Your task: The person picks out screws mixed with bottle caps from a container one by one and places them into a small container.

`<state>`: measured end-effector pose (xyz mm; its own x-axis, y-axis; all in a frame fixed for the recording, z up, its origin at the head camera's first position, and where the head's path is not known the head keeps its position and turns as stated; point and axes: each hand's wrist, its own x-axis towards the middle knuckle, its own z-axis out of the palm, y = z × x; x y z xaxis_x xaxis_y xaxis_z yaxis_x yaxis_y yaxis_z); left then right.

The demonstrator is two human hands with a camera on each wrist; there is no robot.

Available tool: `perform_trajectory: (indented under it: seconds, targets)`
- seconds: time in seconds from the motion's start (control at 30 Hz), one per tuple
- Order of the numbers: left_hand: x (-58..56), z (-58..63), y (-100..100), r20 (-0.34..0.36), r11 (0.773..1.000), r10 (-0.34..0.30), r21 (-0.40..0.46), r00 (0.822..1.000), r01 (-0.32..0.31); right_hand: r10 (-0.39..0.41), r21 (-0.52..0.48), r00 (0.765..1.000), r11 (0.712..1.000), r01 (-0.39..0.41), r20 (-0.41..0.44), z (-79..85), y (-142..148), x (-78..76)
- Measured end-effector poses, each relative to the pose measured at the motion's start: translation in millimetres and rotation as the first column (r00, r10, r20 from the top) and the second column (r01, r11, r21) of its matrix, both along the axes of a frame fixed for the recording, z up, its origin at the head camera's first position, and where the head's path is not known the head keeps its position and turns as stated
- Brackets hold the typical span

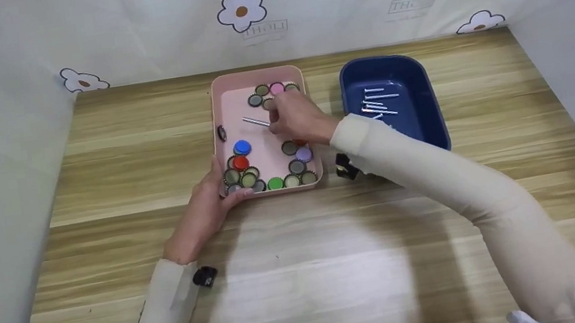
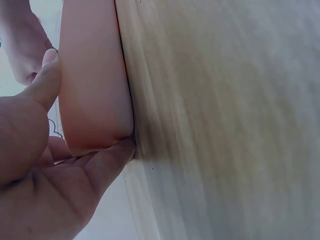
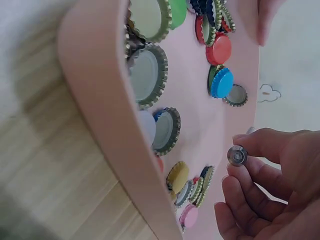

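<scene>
My right hand [image 1: 297, 117] pinches a metal screw [image 3: 237, 155] between thumb and fingers over the pink tray [image 1: 233, 101]. The shank points left in the head view, and the round head faces the right wrist camera. At the tray's near left corner, my left hand [image 1: 206, 210] grips the wall, its thumb at the near rim and its fingers round the side [image 2: 107, 165]. Bottle caps lie in groups inside the tray, among them a blue cap [image 1: 242, 146], a red cap [image 1: 241, 162] and a green cap [image 1: 275, 184]. Some caps are hidden behind my right hand.
A dark blue tray [image 1: 402, 73] with several screws [image 1: 379, 105] stands to the right, partly covered by my right sleeve. A white patterned sheet [image 1: 177, 35] hangs behind the wooden table [image 1: 137, 144] and at both sides.
</scene>
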<state>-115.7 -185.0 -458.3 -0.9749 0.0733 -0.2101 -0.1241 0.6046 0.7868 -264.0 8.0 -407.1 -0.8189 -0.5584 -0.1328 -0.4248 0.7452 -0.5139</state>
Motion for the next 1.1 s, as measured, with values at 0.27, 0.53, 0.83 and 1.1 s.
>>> perform_trajectory:
  seconds: [0.27, 0.53, 0.83, 1.1]
  targets:
    - [1.3, -1.4, 1, 0.018, 1.0, 0.002, -0.008, 1.0, -0.002, 0.095, -0.01, 0.994, 0.995, -0.096, -0.059, 9.0, 27, 20.0]
    - [0.9, -1.2, 1, 0.001, 1.0, 0.006, -0.004, 1.0, -0.006, 0.174, -0.028, 0.983, 0.984, -0.176, -0.059, 25.2, 50, 31.6]
    - [0.4, -0.1, -1, -0.021, 1.0, -0.012, -0.023, 1.0, 0.011, 0.185, -0.054, 0.973, 0.98, -0.194, -0.142, 40.0, 81, 25.4]
    - [0.1, 0.0, 0, 0.003, 1.0, -0.001, -0.006, 1.0, 0.001, 0.228, -0.057, 0.954, 0.968, -0.243, -0.192, 37.9, 107, 24.7]
